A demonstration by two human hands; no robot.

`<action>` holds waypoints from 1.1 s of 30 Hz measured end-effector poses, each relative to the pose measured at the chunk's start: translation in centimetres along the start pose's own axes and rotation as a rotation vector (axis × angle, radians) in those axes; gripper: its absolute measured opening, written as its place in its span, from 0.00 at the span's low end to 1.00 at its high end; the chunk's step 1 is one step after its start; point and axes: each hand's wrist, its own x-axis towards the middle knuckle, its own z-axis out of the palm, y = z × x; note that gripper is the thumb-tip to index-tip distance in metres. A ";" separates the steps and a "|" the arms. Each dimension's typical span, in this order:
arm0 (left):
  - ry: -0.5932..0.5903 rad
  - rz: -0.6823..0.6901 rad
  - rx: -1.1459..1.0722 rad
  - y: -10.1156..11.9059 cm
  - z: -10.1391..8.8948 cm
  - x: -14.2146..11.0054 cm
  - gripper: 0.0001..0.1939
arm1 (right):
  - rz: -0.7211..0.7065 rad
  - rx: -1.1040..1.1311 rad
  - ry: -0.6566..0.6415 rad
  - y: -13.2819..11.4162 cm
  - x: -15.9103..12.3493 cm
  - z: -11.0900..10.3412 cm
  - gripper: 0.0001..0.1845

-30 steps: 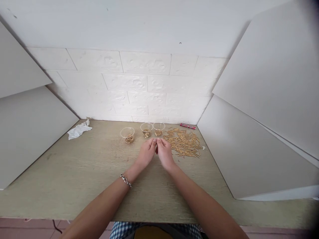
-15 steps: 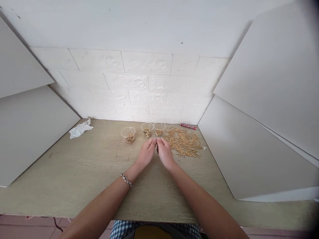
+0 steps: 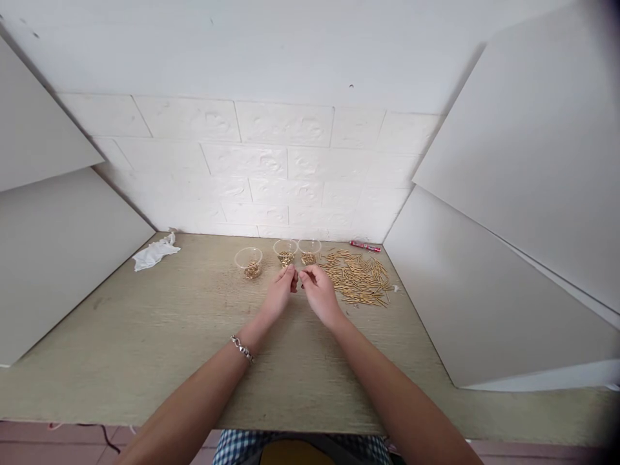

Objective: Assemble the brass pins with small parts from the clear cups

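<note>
Left hand (image 3: 281, 289): fingers curled, thumb uppermost, below the middle cup in my view; I cannot tell whether it pinches anything.
Right hand (image 3: 318, 290): curled likewise, just beside the left, a narrow gap between; I cannot read its grip either.
Rods: thin gold-coloured, metal-looking rods (image 3: 362, 282) heaped right of the right hand, which covers some of the near-left edge.
Cups: three clear, round plastic cups (image 3: 237, 263) beyond the hands; small gold-coloured pieces (image 3: 252, 270) inside, too tiny to make out.
Red tube: printed red cylinder (image 3: 365, 247) behind the rods, lettering illegible.
</note>
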 end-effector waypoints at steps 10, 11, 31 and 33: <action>-0.052 -0.083 -0.144 0.3 -0.1 0.0 0.20 | 0.094 0.144 -0.048 -1.0 0.1 -0.5 0.05; -0.059 -0.079 -0.150 0.3 -0.1 0.0 0.21 | 0.103 0.161 -0.050 -0.9 0.1 -0.5 0.05; -0.091 -0.012 0.125 0.9 0.2 -0.7 0.20 | 0.139 0.111 0.087 0.4 0.4 -0.4 0.14; -0.105 -0.021 0.137 0.7 0.2 -0.6 0.20 | 0.183 0.167 0.050 0.6 0.5 -0.3 0.15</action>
